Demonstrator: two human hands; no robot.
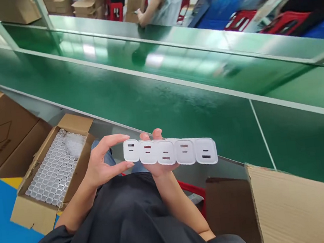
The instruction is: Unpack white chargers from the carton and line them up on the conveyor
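Note:
A row of several white USB charger housings [165, 152] is held side by side in front of me, with their slotted faces toward me. Each face has a wide and a narrow slot, and some are turned the other way up. My left hand [104, 159] has thumb and finger at the lower and upper edges of the leftmost housing. Under and behind the row, my right hand [163, 168] supports the housings, its fingertips showing above them. To the left, an open carton [73, 192] holds many similar white pieces and a clear plastic bag [74, 144].
A green conveyor belt [112, 92] with a pale metal edge runs across in front. A large brown carton [8, 131] stands at the left, and another open carton [299, 199] at the right. People and red stools [238, 21] are beyond the line.

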